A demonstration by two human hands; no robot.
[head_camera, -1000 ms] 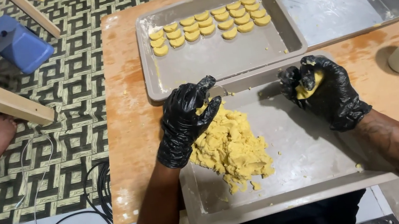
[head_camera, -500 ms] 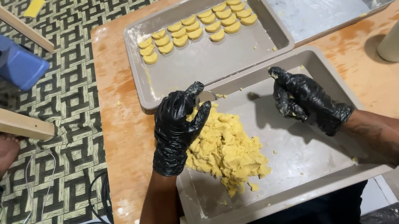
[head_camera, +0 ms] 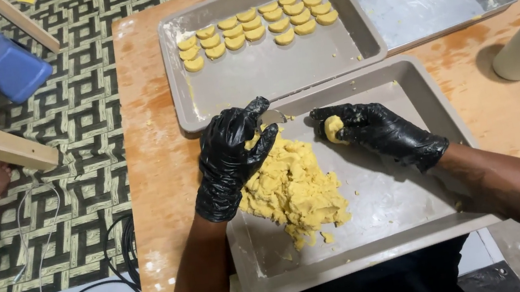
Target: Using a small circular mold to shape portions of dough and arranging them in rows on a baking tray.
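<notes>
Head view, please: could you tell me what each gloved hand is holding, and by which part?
The right hand cups a small dough piece in its curled fingers. The left hand rests on the dough pile; any grip cannot be told.

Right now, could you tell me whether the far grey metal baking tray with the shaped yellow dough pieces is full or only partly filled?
Partly filled: the far grey tray holds shaped dough pieces only along its far edge.

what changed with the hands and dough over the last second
The right hand came down from chest height to the near tray, a small dough piece in its fingers. The left hand stayed on the dough pile. The shaped pieces on the far tray are unchanged.
</notes>
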